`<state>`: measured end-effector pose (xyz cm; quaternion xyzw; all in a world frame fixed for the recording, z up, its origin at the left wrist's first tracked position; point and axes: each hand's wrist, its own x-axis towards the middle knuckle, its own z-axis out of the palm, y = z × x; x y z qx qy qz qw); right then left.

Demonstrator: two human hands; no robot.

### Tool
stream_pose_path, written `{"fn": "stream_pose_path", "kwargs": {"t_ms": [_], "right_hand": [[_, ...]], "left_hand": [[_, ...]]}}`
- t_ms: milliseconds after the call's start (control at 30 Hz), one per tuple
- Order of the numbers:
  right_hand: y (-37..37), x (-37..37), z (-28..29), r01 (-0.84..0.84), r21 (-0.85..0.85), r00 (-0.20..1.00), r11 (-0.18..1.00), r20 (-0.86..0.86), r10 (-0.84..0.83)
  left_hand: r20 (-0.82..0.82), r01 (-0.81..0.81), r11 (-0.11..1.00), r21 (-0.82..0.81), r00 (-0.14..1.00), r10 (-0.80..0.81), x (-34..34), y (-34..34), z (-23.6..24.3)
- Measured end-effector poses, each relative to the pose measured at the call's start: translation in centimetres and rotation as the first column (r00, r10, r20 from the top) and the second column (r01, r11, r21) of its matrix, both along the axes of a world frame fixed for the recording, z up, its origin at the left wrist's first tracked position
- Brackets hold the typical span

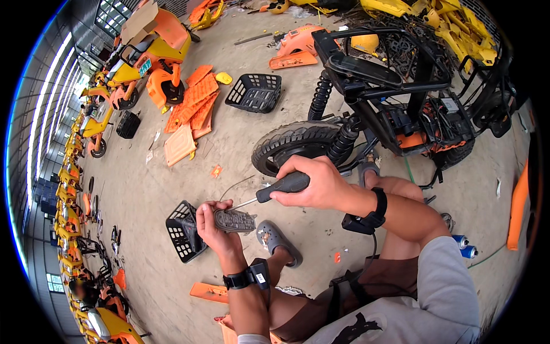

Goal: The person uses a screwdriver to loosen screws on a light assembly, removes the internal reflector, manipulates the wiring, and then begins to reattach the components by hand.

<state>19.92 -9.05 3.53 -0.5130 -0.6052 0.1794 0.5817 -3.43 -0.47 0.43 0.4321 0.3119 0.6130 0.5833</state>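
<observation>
My left hand (pixel 211 228) grips a small dark oval part (pixel 234 221) with a ribbed face, held in front of me above the floor. My right hand (pixel 316 182) is closed around the black handle of a screwdriver (pixel 276 188); its metal shaft points left and down, with the tip touching the oval part. Both wrists wear black straps with small devices. My legs are bent below, and one foot in a grey clog (pixel 276 241) rests on the concrete.
A stripped black scooter frame (pixel 389 109) with its front tyre (pixel 289 143) stands just beyond my hands. Black baskets lie at my left (pixel 182 230) and farther off (pixel 255 92). Orange panels (pixel 192 109) litter the floor. Yellow-orange scooters line the left. Two spray cans (pixel 464 246) lie at right.
</observation>
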Motion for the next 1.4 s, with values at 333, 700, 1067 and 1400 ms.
{"fn": "stream_pose_path", "kwargs": {"t_ms": [333,700,1067,1400], "right_hand": [[0.6,0.2,-0.6,-0.007,-0.107,0.978,0.994,-0.206,-0.015],[-1.0,1.0,0.7,0.002,-0.074,0.995,0.997,-0.098,-0.010],[-0.8,0.6,-0.5,0.045,-0.101,0.998,0.994,-0.042,-0.049],[0.0,-1.1,0.0,-0.022,-0.321,0.973,0.947,-0.223,-0.054]], "left_hand": [[0.156,-0.013,1.000,0.004,0.988,0.012,-0.1,0.4,1.1],[0.522,0.199,0.970,-0.139,0.847,-0.099,1.6,1.6,1.0],[0.385,0.168,0.981,-0.098,0.915,-0.118,1.5,1.4,0.9],[0.227,0.048,0.992,-0.115,0.974,-0.021,0.0,1.6,0.3]]}}
